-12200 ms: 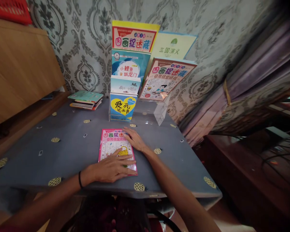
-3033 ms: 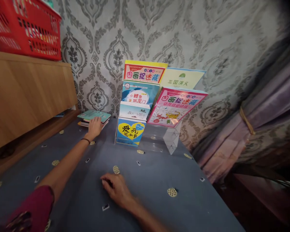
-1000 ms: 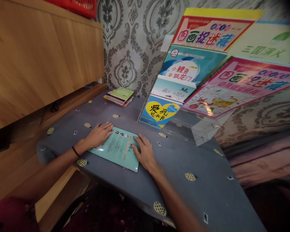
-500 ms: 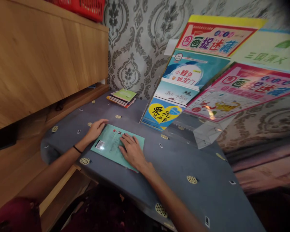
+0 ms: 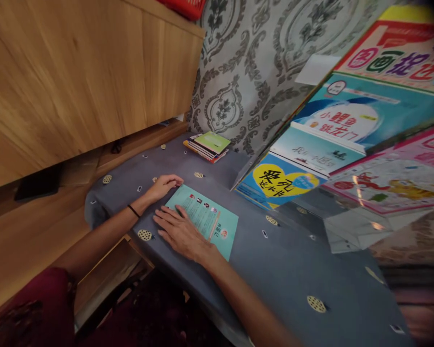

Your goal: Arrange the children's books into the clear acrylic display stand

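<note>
A teal book (image 5: pixel 217 217) lies flat on the cloth-covered table, with small pictures and lines of print on the side facing up. Across its near left part rests my right hand (image 5: pixel 183 231), palm down with the fingers stretched out; it covers that corner of the book. My left hand (image 5: pixel 164 187) lies at the book's far left corner, its fingers extended and slightly bent, and it grips nothing. A dark band circles the left wrist.
Beyond the hands sits a small stack of books (image 5: pixel 210 144) by the patterned wall. On the right, a clear display rack (image 5: pixel 358 231) holds several upright books, including a blue and yellow one (image 5: pixel 275 180). A wooden cabinet (image 5: pixel 94 72) stands at the left.
My right hand has slid left across the book, from its right half to its near left corner, uncovering print and a picture. The view has shifted left.
</note>
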`<action>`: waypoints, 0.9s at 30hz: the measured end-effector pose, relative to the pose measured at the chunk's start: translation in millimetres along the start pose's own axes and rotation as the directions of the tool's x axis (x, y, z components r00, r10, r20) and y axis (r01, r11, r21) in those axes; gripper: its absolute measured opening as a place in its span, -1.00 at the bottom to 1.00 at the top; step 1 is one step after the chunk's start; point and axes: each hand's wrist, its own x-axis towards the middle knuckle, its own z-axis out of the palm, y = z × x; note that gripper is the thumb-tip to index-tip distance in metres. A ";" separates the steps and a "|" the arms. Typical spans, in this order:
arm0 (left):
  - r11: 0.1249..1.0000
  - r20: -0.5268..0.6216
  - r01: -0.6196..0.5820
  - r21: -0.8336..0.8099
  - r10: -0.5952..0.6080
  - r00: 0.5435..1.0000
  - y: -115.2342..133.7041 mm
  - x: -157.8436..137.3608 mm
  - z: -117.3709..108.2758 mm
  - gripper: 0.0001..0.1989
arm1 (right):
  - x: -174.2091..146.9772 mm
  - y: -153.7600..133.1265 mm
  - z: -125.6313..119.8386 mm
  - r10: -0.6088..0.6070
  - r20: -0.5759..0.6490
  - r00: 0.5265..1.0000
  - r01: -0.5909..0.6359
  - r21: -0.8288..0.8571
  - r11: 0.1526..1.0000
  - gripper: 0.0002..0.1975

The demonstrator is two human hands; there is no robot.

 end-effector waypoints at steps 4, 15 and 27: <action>0.994 0.020 -0.045 0.102 0.043 0.999 4.8 -1.7 1.6 -0.74 | 1.2 1.0 2.3 0.011 0.008 1.000 -0.011 -0.004 1.000 -0.57; 0.882 0.173 -0.224 0.414 0.166 0.971 16.5 34.6 12.0 -0.72 | -0.1 2.9 3.2 0.000 -0.021 1.000 0.000 -0.003 1.000 -0.56; 0.862 0.166 -0.231 0.451 0.174 0.971 14.3 28.6 14.3 -0.70 | 1.1 3.6 5.7 0.043 -0.010 0.999 -0.042 0.025 0.999 -0.53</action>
